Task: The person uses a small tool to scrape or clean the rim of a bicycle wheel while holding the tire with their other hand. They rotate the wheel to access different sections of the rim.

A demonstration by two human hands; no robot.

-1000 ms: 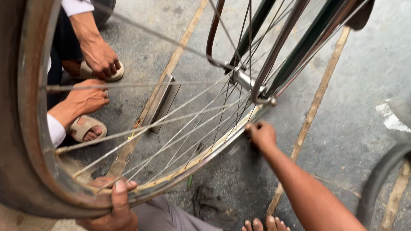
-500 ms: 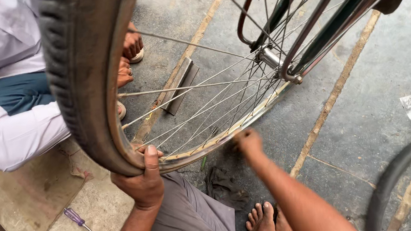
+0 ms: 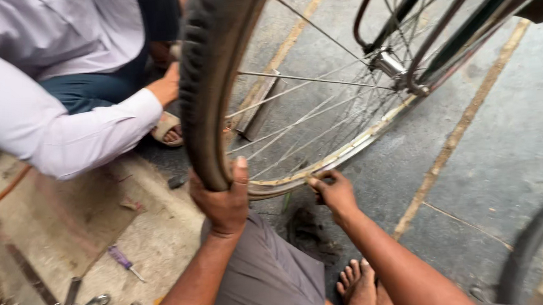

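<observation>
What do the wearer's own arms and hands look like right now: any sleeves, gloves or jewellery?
Both forearms are bare: no sleeves reach them. The left hand and right hand wear no gloves, and no rings, watch or bands show. Grey cloth trousers cover the lap below them.

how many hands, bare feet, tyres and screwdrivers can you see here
hands: 3 (left hand, right hand, co-worker's hand)
bare feet: 1
tyres: 2 (held tyre, second tyre)
screwdrivers: 1
total: 7
</observation>
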